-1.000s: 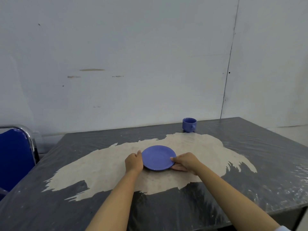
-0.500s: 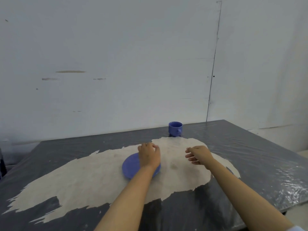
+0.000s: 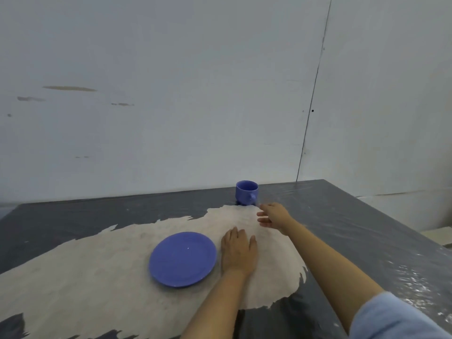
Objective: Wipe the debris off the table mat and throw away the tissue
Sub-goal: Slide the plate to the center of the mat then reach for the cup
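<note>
A dark table mat [image 3: 342, 228] with a large worn beige patch covers the table. On the patch lies a blue plate [image 3: 183, 259]. My left hand [image 3: 238, 252] rests flat on the mat just right of the plate, fingers straight. My right hand [image 3: 274, 214] hovers with its fingers spread, reaching toward a blue cup [image 3: 246, 192] at the back of the mat and stopping just short of it. No tissue is in view.
A white wall [image 3: 195, 94] stands directly behind the table. The table's right edge [image 3: 391, 223] runs diagonally down the right side, with floor beyond it.
My left hand let go of the plate and now lies flat to its right. My right hand moved forward toward the cup. The view has shifted right.
</note>
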The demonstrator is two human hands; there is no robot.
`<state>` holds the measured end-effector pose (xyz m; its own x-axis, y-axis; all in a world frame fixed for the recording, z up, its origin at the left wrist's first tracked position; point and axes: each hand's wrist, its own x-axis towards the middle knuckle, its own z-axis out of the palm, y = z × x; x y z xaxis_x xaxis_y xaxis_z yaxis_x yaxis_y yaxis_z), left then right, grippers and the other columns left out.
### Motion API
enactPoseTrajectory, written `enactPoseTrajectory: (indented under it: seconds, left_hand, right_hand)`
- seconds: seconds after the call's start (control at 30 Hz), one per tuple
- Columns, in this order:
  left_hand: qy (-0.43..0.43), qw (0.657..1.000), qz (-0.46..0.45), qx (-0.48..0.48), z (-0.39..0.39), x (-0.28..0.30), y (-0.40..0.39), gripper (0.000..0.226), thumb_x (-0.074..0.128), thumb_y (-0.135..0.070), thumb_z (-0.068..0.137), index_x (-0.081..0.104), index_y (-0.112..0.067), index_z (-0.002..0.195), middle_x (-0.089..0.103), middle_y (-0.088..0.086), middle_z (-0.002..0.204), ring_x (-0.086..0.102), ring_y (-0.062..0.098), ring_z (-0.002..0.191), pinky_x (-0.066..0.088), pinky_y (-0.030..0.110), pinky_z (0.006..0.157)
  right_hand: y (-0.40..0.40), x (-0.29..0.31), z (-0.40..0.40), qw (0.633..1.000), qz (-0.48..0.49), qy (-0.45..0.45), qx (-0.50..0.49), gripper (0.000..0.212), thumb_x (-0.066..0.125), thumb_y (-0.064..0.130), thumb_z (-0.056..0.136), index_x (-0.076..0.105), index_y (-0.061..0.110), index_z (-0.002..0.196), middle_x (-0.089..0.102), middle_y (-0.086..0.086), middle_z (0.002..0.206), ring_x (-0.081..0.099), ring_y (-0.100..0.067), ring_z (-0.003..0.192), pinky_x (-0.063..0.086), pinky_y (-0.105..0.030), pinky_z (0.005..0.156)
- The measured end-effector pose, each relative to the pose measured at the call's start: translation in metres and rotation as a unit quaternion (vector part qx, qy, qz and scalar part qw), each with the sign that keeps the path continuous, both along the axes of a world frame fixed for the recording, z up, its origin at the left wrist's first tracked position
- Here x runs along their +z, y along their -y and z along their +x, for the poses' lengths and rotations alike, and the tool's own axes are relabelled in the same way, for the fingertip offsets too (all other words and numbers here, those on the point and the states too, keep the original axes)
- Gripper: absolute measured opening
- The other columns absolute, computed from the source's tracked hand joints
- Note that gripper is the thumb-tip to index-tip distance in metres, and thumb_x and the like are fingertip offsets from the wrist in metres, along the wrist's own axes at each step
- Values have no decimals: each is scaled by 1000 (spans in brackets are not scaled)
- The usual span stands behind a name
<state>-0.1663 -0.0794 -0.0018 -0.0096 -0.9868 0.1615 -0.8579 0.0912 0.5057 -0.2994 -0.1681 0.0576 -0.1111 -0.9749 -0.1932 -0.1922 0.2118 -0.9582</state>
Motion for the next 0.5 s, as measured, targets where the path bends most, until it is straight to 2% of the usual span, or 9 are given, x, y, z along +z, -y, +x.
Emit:
enactPoseTrajectory:
  seconds: [0.17,0.27,0.33,0.4,0.5]
  left_hand:
    - [-7,1000,-22,10,-1,-4,3,52,22,-42,103,38,-16,145,33,1,157,25,16,146,12,33,123]
    - [-9,1000,-27,10,1,-5,5,51,23,-41,103,40,-16,144,35,1,155,26,15,146,12,31,123]
    - [-19,999,-35,11,2,-4,4,49,25,-40,103,45,-16,141,40,1,152,29,15,144,13,31,122]
    - [-25,999,-35,10,3,-2,3,48,26,-39,103,48,-16,138,43,1,150,31,14,142,14,30,121]
    - [-34,999,-25,9,2,-1,2,49,26,-40,103,49,-16,138,44,1,150,32,14,142,14,30,121]
  right_hand:
    - [28,5,24,997,-8,77,-3,47,56,28,97,43,5,136,58,-18,119,63,-27,92,56,-34,72]
    - [42,4,33,994,5,109,-26,47,56,25,97,42,2,136,57,-21,126,62,-28,95,56,-37,82]
    - [48,3,36,990,25,132,-33,48,55,26,98,43,-1,135,61,-21,119,62,-27,93,55,-37,85]
    - [50,-1,38,991,40,128,-21,46,52,30,99,44,2,135,63,-17,106,62,-25,86,53,-36,81]
    - [50,-8,40,993,31,108,-22,45,46,38,100,45,7,133,60,-20,119,62,-26,92,54,-38,86]
